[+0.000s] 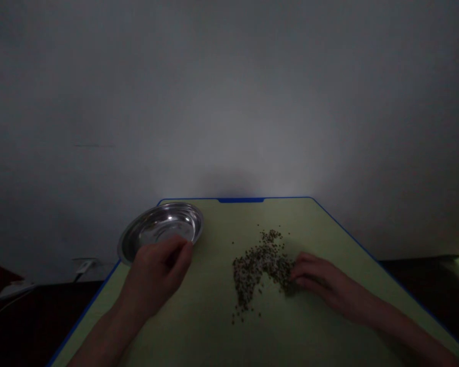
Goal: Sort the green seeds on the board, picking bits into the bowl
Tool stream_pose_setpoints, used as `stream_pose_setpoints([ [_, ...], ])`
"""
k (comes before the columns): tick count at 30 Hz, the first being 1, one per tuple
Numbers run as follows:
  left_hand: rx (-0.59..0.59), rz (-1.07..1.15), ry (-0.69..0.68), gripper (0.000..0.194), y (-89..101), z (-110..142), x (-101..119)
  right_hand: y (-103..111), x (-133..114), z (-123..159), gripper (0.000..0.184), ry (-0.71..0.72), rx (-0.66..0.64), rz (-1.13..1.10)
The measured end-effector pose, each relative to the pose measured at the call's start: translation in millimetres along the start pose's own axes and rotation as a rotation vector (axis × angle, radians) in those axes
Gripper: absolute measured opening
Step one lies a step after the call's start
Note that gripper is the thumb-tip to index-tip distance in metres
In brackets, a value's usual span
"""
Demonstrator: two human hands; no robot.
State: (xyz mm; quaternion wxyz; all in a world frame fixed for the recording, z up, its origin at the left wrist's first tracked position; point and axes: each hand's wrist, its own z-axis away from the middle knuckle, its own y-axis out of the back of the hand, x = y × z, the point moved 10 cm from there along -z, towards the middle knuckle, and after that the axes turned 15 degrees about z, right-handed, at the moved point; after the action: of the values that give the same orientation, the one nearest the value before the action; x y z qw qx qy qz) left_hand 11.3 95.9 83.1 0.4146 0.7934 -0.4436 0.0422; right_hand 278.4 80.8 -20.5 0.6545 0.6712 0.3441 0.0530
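A spread heap of small dark and pale grains (pixel 252 267), perhaps seeds or peppercorns, lies on the light green table (pixel 214 331). My right hand (pixel 321 283) touches the heap's right edge, its fingertips pressed together among the grains; what they pinch is too small to make out. Over the near rim of a shiny metal basin (pixel 149 224) hangs my left hand (pixel 158 267), thumb and forefinger closed in a pinch. Whatever sits between those fingertips does not show. The left hand hides part of the basin's near side.
The table has a blue edge and its far side stands against a grey wall (pixel 229 102). A few grains are scattered around the heap. On the left, a white plug (pixel 84 266) sits low at the wall, and a white power strip (pixel 15 289) with cords lies below the table.
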Motion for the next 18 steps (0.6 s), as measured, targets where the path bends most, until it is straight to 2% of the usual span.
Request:
stream_pose_setpoints([
  [9,-0.003,0.035,0.017,0.036,-0.7,-0.8,1.2,-1.7,11.1,-63.3,0.019,0.036,0.043,0.031],
  [15,-0.027,0.037,0.023,0.035,-2.3,1.8,-1.7,-1.4,23.8,-93.4,0.014,-0.005,0.057,0.051],
  [18,-0.030,0.038,0.037,0.036,-3.7,3.1,-3.9,5.8,30.6,-98.4,0.015,-0.037,0.069,0.045],
])
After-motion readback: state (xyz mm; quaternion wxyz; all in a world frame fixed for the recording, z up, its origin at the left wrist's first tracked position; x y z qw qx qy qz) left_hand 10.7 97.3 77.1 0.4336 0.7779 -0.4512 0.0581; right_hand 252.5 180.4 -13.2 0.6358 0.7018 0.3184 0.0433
